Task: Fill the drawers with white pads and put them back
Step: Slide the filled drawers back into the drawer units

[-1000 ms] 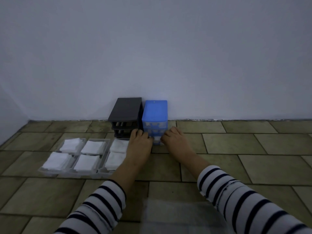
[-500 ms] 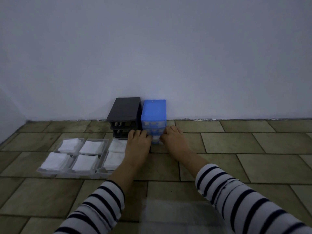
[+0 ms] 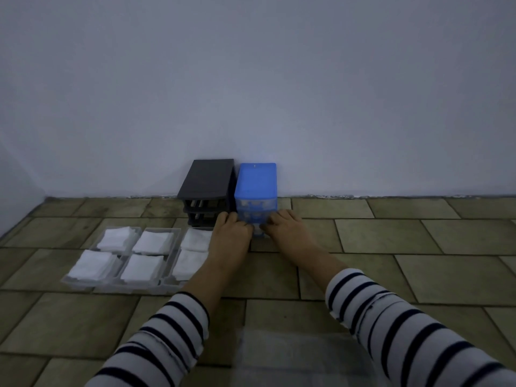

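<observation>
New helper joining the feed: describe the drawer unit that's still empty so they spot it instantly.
Follow the white wall down to the tiled floor: two small units stand there. The empty one is the black frame, left of the blue unit, its slots open, with no drawers.

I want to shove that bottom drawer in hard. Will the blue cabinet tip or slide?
Probably not slide: the blue cabinet appears backed against the wall. Tipping seems unlikely, since both hands, left hand and right hand, sit low. It looks like light plastic, so push gently.

Both hands (image 3: 252, 237) forward, fingers (image 3: 223, 217) curled.
</observation>
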